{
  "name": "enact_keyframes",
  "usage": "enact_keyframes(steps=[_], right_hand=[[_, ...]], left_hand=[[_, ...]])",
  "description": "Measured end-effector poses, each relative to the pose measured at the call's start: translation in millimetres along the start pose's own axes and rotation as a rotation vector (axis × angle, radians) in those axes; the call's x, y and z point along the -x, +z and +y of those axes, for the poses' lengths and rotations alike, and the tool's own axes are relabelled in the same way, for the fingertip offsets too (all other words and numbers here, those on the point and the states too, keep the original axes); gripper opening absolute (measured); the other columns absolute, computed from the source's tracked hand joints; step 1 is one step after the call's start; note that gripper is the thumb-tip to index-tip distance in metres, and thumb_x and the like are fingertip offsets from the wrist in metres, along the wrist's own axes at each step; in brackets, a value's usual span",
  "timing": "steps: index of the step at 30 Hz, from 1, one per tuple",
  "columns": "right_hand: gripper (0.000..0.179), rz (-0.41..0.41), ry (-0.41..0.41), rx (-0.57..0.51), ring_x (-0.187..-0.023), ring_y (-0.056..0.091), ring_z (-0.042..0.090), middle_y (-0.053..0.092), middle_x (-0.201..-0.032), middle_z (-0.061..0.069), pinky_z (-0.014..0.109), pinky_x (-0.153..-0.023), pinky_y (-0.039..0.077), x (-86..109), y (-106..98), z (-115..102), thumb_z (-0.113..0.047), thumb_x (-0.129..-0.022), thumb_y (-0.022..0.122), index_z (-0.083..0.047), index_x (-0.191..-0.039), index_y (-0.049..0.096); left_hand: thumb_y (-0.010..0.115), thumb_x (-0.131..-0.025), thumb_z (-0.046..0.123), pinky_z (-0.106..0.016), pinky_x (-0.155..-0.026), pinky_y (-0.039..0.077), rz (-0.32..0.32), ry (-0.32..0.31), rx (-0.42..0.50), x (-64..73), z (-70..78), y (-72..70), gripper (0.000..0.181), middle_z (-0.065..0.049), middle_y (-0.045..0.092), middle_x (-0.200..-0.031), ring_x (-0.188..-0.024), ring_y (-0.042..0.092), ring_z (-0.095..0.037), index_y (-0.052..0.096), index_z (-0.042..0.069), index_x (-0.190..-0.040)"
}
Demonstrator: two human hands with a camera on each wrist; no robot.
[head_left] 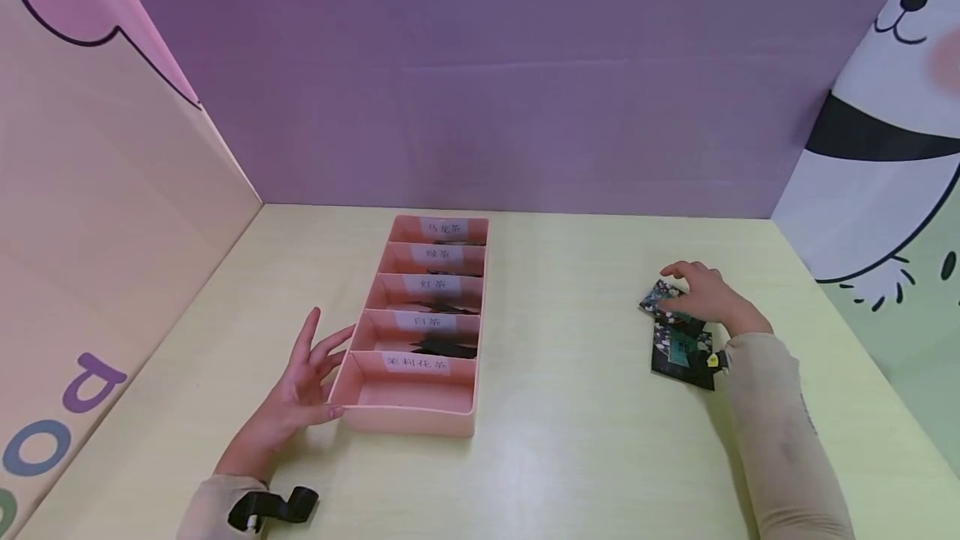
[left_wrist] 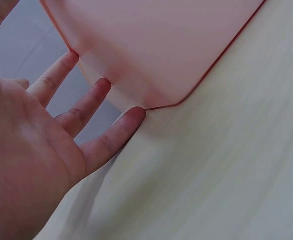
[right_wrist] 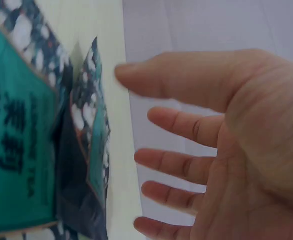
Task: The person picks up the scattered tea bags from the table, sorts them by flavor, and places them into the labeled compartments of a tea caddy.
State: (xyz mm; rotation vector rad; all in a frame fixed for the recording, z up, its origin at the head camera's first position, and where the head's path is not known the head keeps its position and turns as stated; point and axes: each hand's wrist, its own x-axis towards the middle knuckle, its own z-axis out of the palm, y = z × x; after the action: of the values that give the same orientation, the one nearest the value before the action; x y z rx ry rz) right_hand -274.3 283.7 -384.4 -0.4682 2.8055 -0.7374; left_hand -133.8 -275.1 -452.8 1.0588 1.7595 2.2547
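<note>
A pink divided box (head_left: 408, 421) with labelled compartments stands on the table, left of centre. Beside its left wall my left hand (head_left: 300, 386) has its fingers spread; in the left wrist view, fingertips (left_wrist: 104, 86) touch the pink box (left_wrist: 171, 55). On the right, two dark flower-patterned tea packets lie overlapping: a lower packet (head_left: 678, 361) and an upper packet (head_left: 656, 295). Over the upper one hovers my right hand (head_left: 708, 294), thumb and fingers apart and holding nothing. The right wrist view shows "JASMINE TEA" on the nearer packet (right_wrist: 21, 135), with the other packet (right_wrist: 89, 135) alongside.
Dark packets (head_left: 446, 348) lie in the box's rear compartments, while the front one shows its bare pink floor. A purple panel (head_left: 517, 107) rises behind the pale table (head_left: 562, 440), with printed panels at both sides. Black wrist straps are on both sleeves.
</note>
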Motion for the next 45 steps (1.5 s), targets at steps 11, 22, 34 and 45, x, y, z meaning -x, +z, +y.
enact_keyframes(steps=[11,22,34,45], right_hand=[[0.079,-0.08,0.033,-0.029,-0.122,0.035,0.062,0.035,-0.136,0.045,0.067,-0.094,0.039,-3.1,6.0,9.0,0.0,-0.084,0.07,0.014,-0.147,0.025],[0.079,0.055,0.049,-0.071,-0.108,0.036,0.051,0.038,-0.123,0.036,0.058,-0.08,0.044,-7.9,4.2,10.8,0.009,-0.081,0.069,0.01,-0.148,0.028],[0.045,0.192,0.004,-0.051,-0.078,0.044,0.031,0.049,-0.107,0.029,0.037,-0.064,0.039,-3.1,-4.7,12.7,0.016,-0.088,0.047,0.011,-0.132,0.051],[0.041,0.359,-0.046,-0.104,-0.094,0.055,0.043,0.05,-0.106,0.025,0.052,-0.075,0.049,4.6,-11.6,-7.6,0.014,-0.094,0.047,0.006,-0.134,0.048]], left_hand=[[0.063,-0.083,-0.017,-0.025,-0.107,0.037,-0.004,-0.006,0.021,0.1,2.1,0.8,0.116,0.002,0.031,-0.159,-0.136,0.041,-0.013,-0.015,0.025,-0.159],[0.061,-0.084,-0.019,-0.028,-0.108,0.038,-0.042,0.03,0.05,-4.5,-0.5,-2.6,0.115,-0.001,0.028,-0.16,-0.138,0.039,-0.016,-0.015,0.024,-0.158],[0.063,-0.084,-0.015,-0.027,-0.107,0.039,-0.011,-0.002,0.051,-0.9,-0.9,1.3,0.115,0.002,0.031,-0.159,-0.137,0.041,-0.014,-0.015,0.026,-0.159],[0.063,-0.085,-0.015,-0.026,-0.107,0.039,-0.013,-0.005,0.051,-0.4,0.5,0.5,0.115,0.002,0.03,-0.159,-0.137,0.039,-0.014,-0.015,0.025,-0.158]])
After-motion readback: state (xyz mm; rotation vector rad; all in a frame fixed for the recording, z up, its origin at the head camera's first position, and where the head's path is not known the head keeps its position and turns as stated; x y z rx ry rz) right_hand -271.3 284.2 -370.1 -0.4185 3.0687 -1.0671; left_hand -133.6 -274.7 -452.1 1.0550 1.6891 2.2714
